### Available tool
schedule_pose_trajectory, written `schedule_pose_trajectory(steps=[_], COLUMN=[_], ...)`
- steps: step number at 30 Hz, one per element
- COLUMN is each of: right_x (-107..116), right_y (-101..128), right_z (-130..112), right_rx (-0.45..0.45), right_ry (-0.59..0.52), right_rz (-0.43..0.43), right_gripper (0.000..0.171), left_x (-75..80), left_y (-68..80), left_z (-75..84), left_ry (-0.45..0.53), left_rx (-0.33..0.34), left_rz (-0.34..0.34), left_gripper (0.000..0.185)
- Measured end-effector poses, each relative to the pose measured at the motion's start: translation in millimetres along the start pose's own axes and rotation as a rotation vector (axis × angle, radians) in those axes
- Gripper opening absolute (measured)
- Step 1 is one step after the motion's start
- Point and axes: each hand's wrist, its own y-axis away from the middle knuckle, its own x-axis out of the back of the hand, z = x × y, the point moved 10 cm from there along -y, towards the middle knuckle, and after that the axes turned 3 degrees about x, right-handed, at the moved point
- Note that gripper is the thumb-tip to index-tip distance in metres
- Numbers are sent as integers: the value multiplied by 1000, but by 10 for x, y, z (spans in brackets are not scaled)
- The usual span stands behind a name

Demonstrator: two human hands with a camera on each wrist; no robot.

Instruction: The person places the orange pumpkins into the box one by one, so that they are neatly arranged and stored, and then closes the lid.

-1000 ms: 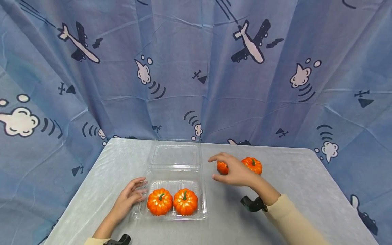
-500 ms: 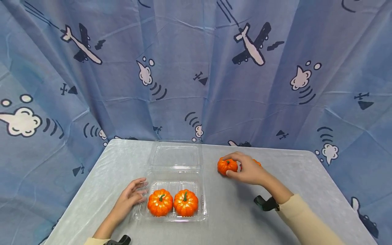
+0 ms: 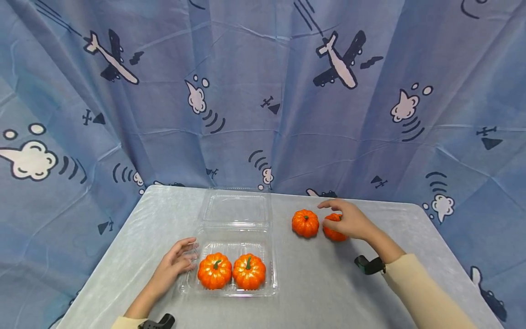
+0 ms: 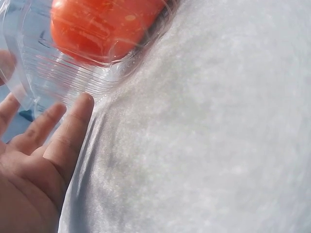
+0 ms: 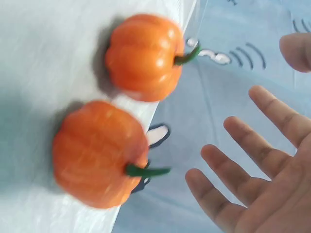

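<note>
A clear plastic clamshell container [image 3: 271,278] lies open on the table, with two small orange pumpkins [image 3: 214,271] [image 3: 249,271] side by side in its front half. My left hand [image 3: 176,262] rests against its left wall, fingers [image 4: 73,121] straight beside the clear plastic [image 4: 73,77]. Two more pumpkins stand loose at the back right. My right hand [image 3: 347,218] hovers over the right one [image 3: 334,234]; the left one [image 3: 305,223] stands free. In the right wrist view the fingers [image 5: 243,141] are spread and hold neither pumpkin [image 5: 97,153] [image 5: 143,56].
The container's lid [image 3: 236,208] lies flat behind its base. The grey-covered table [image 3: 312,292] ends at a blue curtain [image 3: 263,114] printed with planes and clouds. A black wrist mount [image 3: 368,265] sits on my right forearm.
My right hand let go of the left loose pumpkin and moved right, over the other one. The left hand and the container stayed still.
</note>
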Motion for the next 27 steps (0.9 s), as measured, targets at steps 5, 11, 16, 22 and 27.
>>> schedule_pose_trajectory(steps=[5,11,16,22,27], right_x=[16,-8,-57,-99,-138], right_y=[1,2,18,55,80], right_z=[203,423,576,715,828], right_rx=[-34,-73,-122,-176,-208], right_ry=[2,-1,-2,-16,-21], right_rz=[15,38,36,23,12], right_gripper=[37,40,44,49,52], left_x=[14,27,32,23,11], left_y=[-7,-6,-5,-5,-2], left_z=[13,14,11,13,5], left_ry=[-6,-3,-9,-1,-1], left_rx=[-13,-24,-29,-36,-30], left_rz=[0,-4,-2,-10,-9], left_gripper=[56,56,56,55,55])
